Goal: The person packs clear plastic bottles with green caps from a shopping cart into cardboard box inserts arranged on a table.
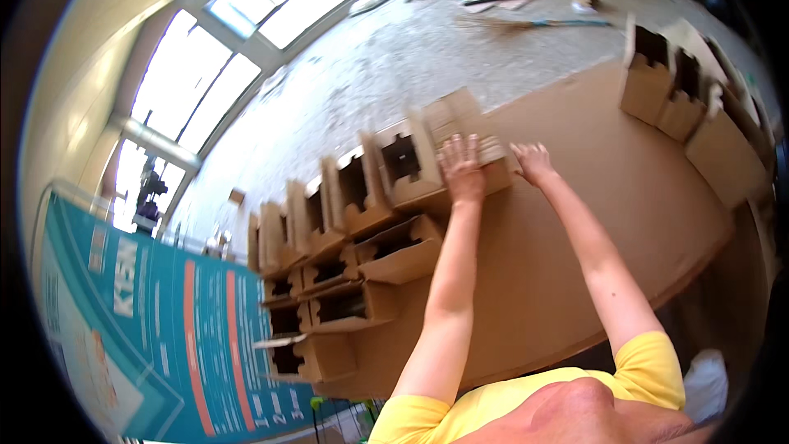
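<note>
Plain brown cardboard box (496,173), top looks closed, lighter ridged strips across it, a flap or panel standing at its far side. Box sits directly under left hand (462,168) and just left of right hand (535,164). Left hand: palm down, flat on box top, fingers extended and slightly spread, not gripping. Right hand: fingers loosely apart, partly bent, nothing visible in it; can't tell if it touches the box edge. Open-topped box (403,166) just left of left hand, more open boxes (345,306) lower left. Brown tabletop (608,222) below both hands; another box group (682,103) well right of right hand.
</note>
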The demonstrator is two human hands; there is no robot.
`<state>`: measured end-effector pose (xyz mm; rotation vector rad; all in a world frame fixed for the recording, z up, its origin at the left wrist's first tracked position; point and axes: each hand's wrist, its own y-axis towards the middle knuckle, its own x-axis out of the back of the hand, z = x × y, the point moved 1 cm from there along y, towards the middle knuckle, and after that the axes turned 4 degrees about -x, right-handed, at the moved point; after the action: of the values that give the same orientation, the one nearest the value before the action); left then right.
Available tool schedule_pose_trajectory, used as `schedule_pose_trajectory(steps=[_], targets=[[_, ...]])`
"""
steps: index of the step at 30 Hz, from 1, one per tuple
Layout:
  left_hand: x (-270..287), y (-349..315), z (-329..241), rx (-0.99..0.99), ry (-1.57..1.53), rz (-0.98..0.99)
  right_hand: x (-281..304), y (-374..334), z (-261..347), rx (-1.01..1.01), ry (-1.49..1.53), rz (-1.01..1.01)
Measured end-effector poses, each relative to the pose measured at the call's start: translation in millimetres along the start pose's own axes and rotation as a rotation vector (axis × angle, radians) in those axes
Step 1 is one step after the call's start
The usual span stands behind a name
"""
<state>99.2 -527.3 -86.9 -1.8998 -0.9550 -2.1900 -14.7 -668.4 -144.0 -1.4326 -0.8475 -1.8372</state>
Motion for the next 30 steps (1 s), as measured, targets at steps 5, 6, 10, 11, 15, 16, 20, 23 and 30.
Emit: schedule_pose_trajectory(steps=[5, 6, 10, 11, 15, 16, 20, 23, 30], targets=[[3, 1, -8, -0.041, -0.018, -0.007, 120, 17, -161, -0.232, -0.264, -0.673], [2, 3, -11, -0.051, -0.018, 0.004, 144, 14, -205, -0.299, -0.348, -0.694], [5, 0, -5, -0.056, -0.007, 0.009, 185, -10, -308, -0.566, -0.318, -0.478], [4, 6, -13, -0.076, -0.015, 0.008, 179, -21, -336, -0.619, -0.357, -0.455], [3, -6, 1, -0.053, 0.044, 0.051, 160, -15, -316, -0.664, -0.292, -0.185], [4, -8, 2, -0.056, 0.052, 0.047, 154, -14, -314, -0.647, -0.288, -0.18], [5, 2, -13, -0.104, 0.036, 0.002, 130, -18, -355, -0.531, -0.242, -0.178], [5, -5, -4, -0.076, 0.054, 0.021, 136, -40, -311, -0.405, -0.115, -0.196], [22, 3, -15, 0.004, 0.122, 0.247, 133, -176, -200, -0.081, -0.021, -0.048]])
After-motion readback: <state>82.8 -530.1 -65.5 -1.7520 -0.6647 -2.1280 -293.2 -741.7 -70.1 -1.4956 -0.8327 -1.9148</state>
